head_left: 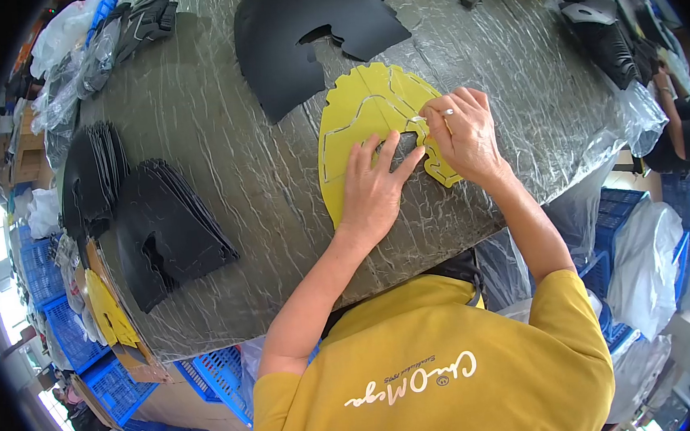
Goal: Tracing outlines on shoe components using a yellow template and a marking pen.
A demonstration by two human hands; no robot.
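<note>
yellow template (376, 121), flat on the table (278, 188) near the middle of the view, just in front of the person. curved outline, scalloped top edge, pale slot lines running across it, cut-out near its lower right side. can't tell whether a black piece lies under it.

right hand (462, 133) over the template's right part: grip pinched closed around a slim white pen-like tool (418, 118), tip down at or near a slot line; exact contact too small to tell. left hand (375, 185) pressed on the template beside the cut-out, fingers spread, grip not closed on anything.

step in hand looks like marking along the slots. next move seems to call for firm left-hand pressure so the template doesn't slip, and for guiding the tip along the line without hopping out.

farther out: loose black curved piece (282, 38) just beyond the template, notched inner edge. left side of table: two stacks of black pieces, nearer one (168, 229) fanned, other (99, 178) just behind. another yellow piece (109, 311) by the table's left edge. blue crates (123, 387) below that. co-worker's arm (671, 109) at far right.
</note>
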